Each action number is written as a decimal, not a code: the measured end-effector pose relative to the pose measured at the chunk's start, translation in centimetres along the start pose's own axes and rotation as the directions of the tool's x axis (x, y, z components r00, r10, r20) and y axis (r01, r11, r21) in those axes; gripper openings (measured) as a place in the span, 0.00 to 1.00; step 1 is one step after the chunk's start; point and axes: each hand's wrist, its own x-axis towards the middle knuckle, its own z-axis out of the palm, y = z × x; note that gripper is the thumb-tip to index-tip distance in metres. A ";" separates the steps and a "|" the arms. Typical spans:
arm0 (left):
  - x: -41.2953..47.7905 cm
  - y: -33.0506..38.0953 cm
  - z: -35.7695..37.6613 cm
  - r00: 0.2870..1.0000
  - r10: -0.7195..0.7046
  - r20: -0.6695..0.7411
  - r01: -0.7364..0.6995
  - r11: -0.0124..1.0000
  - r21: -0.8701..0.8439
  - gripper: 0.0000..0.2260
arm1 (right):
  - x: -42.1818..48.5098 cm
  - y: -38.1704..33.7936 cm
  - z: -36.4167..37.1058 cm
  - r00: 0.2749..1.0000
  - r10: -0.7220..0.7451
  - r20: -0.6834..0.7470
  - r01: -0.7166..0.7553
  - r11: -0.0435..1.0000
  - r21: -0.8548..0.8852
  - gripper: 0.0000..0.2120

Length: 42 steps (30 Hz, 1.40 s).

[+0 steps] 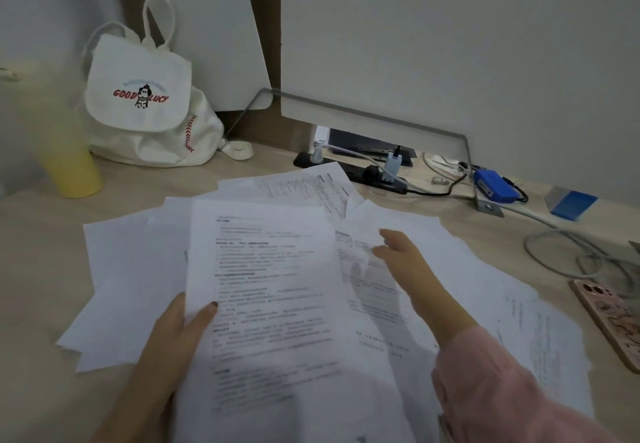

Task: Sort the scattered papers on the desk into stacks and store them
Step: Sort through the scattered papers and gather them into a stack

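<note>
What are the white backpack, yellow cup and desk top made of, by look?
White backpack: likely cotton canvas, matte; it slumps softly, creases, and has a stitched red seam.
Yellow cup: probably frosted plastic, translucent; blurred, so unsure.
Desk top: pale wood-grain laminate or veneer, matte; cannot tell which.

We're looking at a loose spread of white papers [460, 269] fanned across the light wooden desk [38, 269], overlapping at all angles. Front and centre, one printed sheet [270, 287], dense with lines of text, sits raised above the rest, pinched at its left edge by the left hand [173, 335]. Blank-faced sheets [131, 269] splay out to the left, slightly curled. Printed pages [311, 186] poke out at the back, and right-hand pages [540, 335] lie flat with their text running sideways.
</note>
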 end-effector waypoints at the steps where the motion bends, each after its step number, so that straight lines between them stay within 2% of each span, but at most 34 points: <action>1: 0.2 -0.3 -0.8 1.000 -0.010 -0.023 0.010 1.000 -0.001 0.12 | -1.0 1.1 -1.7 0.999 0.051 -0.014 -0.050 0.995 0.085 0.22; 5: 0.1 -1.0 -3.4 0.995 -0.064 -0.079 0.067 0.997 0.036 0.15 | -4.8 5.6 -5.5 0.972 0.214 -0.096 -0.177 0.937 0.302 0.19; 8: -0.7 -0.8 -4.0 0.994 -0.103 -0.021 0.103 0.995 0.003 0.16 | -7.0 6.1 -5.5 0.950 0.310 0.023 -0.281 0.824 0.492 0.06; 9: -0.9 -0.7 -3.9 0.994 -0.109 0.009 0.109 0.994 -0.016 0.16 | -7.0 6.3 -5.5 0.946 0.319 0.067 -0.305 0.794 0.525 0.12; 10: -1.1 -0.7 -3.9 0.993 -0.108 0.044 0.109 0.994 -0.029 0.17 | -7.1 6.4 -5.4 0.939 0.331 0.091 -0.327 0.779 0.535 0.14; 12: -1.5 -0.5 -3.5 0.988 -0.100 0.118 0.105 0.994 -0.036 0.16 | -7.1 6.3 -4.7 0.922 0.376 0.087 -0.363 0.769 0.526 0.09; 14: -2.2 -0.3 -2.9 0.981 -0.101 0.165 0.113 0.992 -0.063 0.11 | -7.5 6.1 -3.5 0.924 0.360 0.124 -0.375 0.804 0.462 0.03; 16: -3.0 -0.2 -2.3 0.976 -0.113 0.188 0.133 0.986 -0.096 0.08 | -8.1 6.0 -2.1 0.942 0.282 0.179 -0.331 0.859 0.390 0.13; 17: -3.3 -0.2 -2.1 0.973 -0.113 0.199 0.136 0.985 -0.109 0.08 | -8.4 5.9 -1.4 0.949 0.263 0.172 -0.307 0.889 0.340 0.13; 18: -3.7 -0.2 -2.1 0.974 -0.106 0.203 0.131 0.985 -0.113 0.09 | -8.8 5.6 -1.1 0.964 0.242 0.113 -0.264 0.922 0.282 0.10; 20: -4.1 -0.2 -2.6 0.979 -0.092 0.182 0.113 0.988 -0.109 0.10 | -9.3 5.2 -1.5 0.980 0.167 -0.111 -0.145 0.972 0.184 0.08; 22: -4.2 -0.4 -3.6 0.982 -0.084 0.169 0.103 0.989 -0.102 0.12 | -9.2 5.2 -2.9 0.949 0.076 -0.307 -0.026 0.986 0.164 0.09; 24: -4.2 -0.7 -4.5 0.983 -0.080 0.166 0.096 0.991 -0.092 0.14 | -9.3 4.9 -4.7 0.916 0.057 -0.396 0.029 0.978 0.207 0.10; 28: -4.0 -1.4 -5.6 0.987 -0.076 0.142 0.086 0.994 -0.066 0.12 | -9.1 3.9 -7.3 0.885 0.097 -0.456 0.091 0.924 0.371 0.13; 31: -3.8 -1.6 -5.7 0.988 -0.070 0.137 0.079 0.995 -0.061 0.12 | -8.4 3.5 -8.5 0.918 0.147 -0.369 0.101 0.812 0.575 0.16; 33: -3.6 -1.6 -5.7 0.987 -0.066 0.146 0.077 0.995 -0.068 0.14 | -8.0 3.2 -8.3 0.959 0.141 -0.246 0.042 0.787 0.616 0.14; 35: -3.4 -2.0 -5.6 0.987 -0.083 0.136 0.094 0.993 -0.077 0.16 | -8.1 2.8 -6.9 0.986 0.123 -0.109 -0.045 0.841 0.539 0.11; 38: -3.2 -2.5 -5.7 0.990 -0.092 0.110 0.105 0.987 -0.122 0.12 | -8.4 2.8 -3.7 0.993 0.108 0.044 -0.116 0.946 0.304 0.09; 42: -3.3 -1.1 -4.5 0.995 -0.092 0.033 0.097 0.971 -0.218 0.12 | -9.1 2.3 1.3 0.985 0.085 0.152 -0.095 0.994 0.060 0.09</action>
